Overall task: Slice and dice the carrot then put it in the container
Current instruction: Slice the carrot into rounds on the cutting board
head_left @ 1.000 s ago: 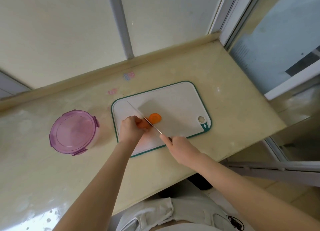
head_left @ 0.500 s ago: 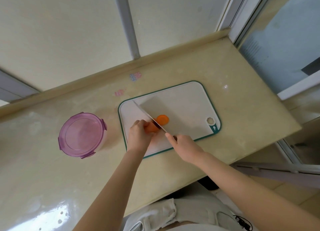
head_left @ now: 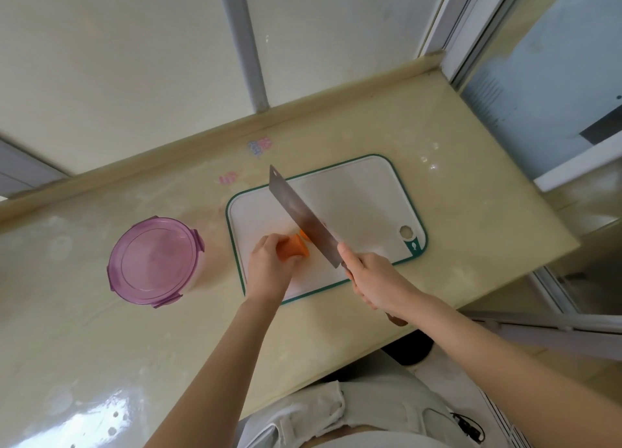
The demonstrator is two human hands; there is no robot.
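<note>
Leftmost, a purple-lidded container (head_left: 154, 259) stands on the counter (head_left: 101, 330). Beside it, on a white cutting board (head_left: 370, 195), the left hand (head_left: 267, 272) curls its fingers round the carrot (head_left: 292, 247), while the right hand (head_left: 377, 279) grips a cleaver (head_left: 303, 215) tilted just beside the cut end.

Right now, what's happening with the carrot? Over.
Left grip holds carrot on cutting board. Right grip holds knife, blade tilted at carrot's cut end. Container lidded, blocks loading.
</note>
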